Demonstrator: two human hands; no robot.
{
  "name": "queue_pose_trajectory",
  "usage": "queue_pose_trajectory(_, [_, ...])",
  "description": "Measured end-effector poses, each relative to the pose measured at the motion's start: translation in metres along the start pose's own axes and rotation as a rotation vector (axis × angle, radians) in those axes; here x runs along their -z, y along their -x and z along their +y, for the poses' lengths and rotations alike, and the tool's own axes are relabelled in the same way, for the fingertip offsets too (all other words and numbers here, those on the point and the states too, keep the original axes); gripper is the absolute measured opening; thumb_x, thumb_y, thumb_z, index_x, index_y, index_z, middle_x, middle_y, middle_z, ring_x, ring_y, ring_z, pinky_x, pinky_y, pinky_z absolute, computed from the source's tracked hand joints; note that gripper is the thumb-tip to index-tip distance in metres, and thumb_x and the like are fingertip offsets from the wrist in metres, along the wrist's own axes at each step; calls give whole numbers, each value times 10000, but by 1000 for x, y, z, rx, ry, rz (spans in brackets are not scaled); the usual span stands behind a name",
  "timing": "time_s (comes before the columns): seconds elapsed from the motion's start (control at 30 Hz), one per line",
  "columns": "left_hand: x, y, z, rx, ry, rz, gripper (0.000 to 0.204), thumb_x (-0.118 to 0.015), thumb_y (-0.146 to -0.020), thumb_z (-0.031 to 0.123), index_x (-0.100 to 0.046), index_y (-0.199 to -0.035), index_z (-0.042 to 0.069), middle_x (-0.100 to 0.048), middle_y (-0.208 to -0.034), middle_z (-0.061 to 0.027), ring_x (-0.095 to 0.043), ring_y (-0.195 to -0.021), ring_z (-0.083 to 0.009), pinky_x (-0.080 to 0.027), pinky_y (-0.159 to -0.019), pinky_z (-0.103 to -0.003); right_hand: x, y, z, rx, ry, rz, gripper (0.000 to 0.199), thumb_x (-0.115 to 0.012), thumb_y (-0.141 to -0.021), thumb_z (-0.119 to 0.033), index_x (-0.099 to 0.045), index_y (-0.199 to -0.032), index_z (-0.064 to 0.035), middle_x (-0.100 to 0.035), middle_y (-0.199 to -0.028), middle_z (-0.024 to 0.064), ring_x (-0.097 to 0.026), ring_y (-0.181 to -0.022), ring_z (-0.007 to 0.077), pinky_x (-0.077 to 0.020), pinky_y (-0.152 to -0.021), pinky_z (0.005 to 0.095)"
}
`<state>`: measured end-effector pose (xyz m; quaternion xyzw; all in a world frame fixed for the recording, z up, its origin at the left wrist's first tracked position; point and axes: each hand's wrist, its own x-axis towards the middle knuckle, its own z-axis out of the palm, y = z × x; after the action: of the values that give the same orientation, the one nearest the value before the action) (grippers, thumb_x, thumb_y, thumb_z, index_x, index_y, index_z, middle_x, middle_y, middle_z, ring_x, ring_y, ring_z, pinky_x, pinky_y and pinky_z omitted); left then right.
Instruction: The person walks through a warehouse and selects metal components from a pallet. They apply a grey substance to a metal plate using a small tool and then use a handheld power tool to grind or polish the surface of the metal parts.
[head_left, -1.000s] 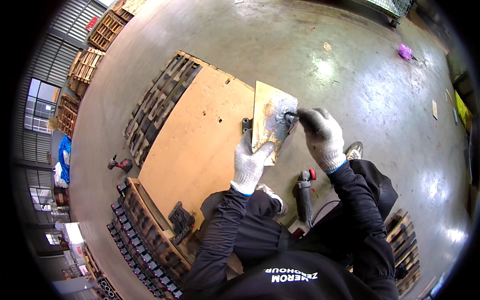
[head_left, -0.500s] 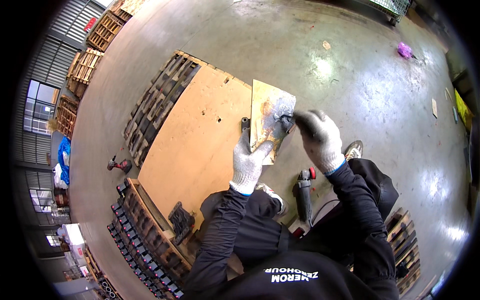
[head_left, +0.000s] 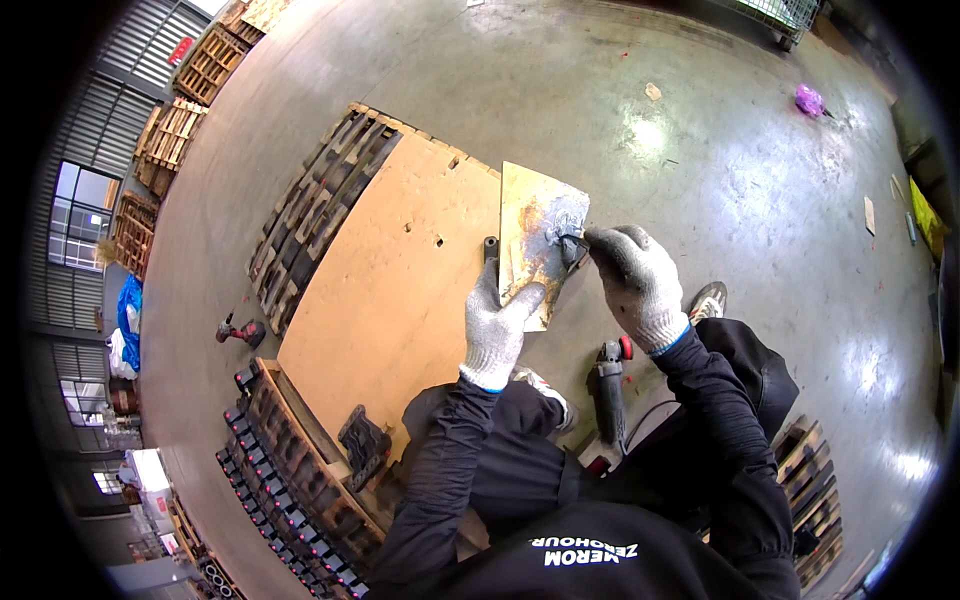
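My left hand [head_left: 497,325], in a grey knit glove, grips the lower edge of a thin tan board [head_left: 525,205], thumb on top. Grey paste [head_left: 568,218] and brownish stains cover the board's right part. My right hand [head_left: 638,285], gloved alike, is closed with its fingertips at the board's right edge. Beside those fingertips is a small dark piece [head_left: 571,246]; whether they hold it I cannot make out. A dark part with a round end [head_left: 490,245] shows just above my left fingers, partly hidden by them and the board.
A large wooden panel [head_left: 370,260] lies on a pallet before me, with a dark bracket-like part [head_left: 363,445] at its near end. An angle grinder [head_left: 608,395] rests by my legs. A cordless drill [head_left: 240,331] lies on the floor at left. Dark parts [head_left: 290,525] line the lower left.
The motion blur on my right hand is gone, and its fingertips have dropped slightly at the board's right edge. The board has shifted very little in my left hand.
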<state>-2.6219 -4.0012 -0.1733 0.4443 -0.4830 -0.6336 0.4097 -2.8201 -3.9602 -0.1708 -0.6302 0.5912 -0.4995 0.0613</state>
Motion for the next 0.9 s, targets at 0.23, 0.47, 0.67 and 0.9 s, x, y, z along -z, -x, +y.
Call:
queue_pose_trajectory(0.23, [-3, 2, -1, -50, -16, 8, 355, -650, -867, -9, -569, -1206, -74, -689, -1058, -138, -683, -886, -173, -554, -767, -292, 2, -3, -1, 12, 13, 37, 232, -683, -846, 31, -689, -1061, -55, -658, -953, 170, -660, -848, 377, -539, -736, 396])
queue_pose_trajectory(0.47, [-3, 1, 2, -7, 24, -32, 372, -670, -875, -17, -587, -1235, -56, -695, -1103, -119, -666, -980, -170, -534, -854, -294, -1, -10, -1, 15, 27, 46, 229, -684, -840, 29, -685, -1057, -45, -654, -952, 174, -662, -861, 372, -539, -746, 382])
queue_pose_trajectory(0.67, [-4, 4, 2, -31, -20, -27, 356, -669, -881, -8, -591, -1225, -51, -696, -1097, -111, -661, -961, -152, -535, -836, -289, 0, -10, 6, -36, 1, 139, 210, -660, -854, 26, -688, -1048, -50, -659, -942, 168, -664, -841, 367, -539, -738, 384])
queue_pose_trajectory(0.9, [-5, 3, -1, -25, -24, -40, 341, -677, -864, -2, -590, -1188, -61, -697, -1042, -120, -680, -892, -161, -550, -774, -288, -1, -8, 10, -60, 2, 141, 221, -660, -852, 7, -681, -1055, -77, -648, -955, 163, -651, -853, 379, -533, -740, 405])
